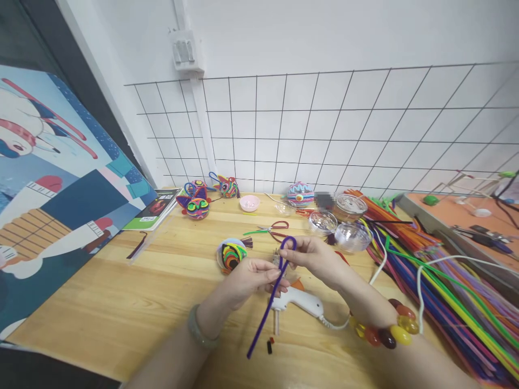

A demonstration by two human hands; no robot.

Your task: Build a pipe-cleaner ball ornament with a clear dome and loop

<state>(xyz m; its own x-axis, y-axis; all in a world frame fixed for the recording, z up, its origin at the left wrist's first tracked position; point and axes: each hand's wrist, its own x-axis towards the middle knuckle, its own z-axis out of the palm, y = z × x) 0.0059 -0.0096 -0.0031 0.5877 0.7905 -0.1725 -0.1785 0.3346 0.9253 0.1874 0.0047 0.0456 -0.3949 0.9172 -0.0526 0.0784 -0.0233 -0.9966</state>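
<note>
Both hands hold a purple pipe cleaner (263,319), bent into a loop at its top, its long tail hanging down to the left. My left hand (253,278) pinches it where the strands cross. At the right side of the loop, my right hand (312,259) grips it between thumb and finger. Under the hands lies a white hot glue gun (302,301), its front end partly hidden by my fingers. Left of them, a pale bowl (220,259) holds a multicoloured coiled piece (233,255). Red-handled scissors (279,229) rest behind the hands.
Bundles of coloured pipe cleaners (441,308) and the gun's white cord (383,259) occupy the right. Clear plastic half-shells (352,237), a pink dish (250,202) and colourful cat-like ornaments (197,208) stand at the back. A large illustrated board (73,205) leans at left.
</note>
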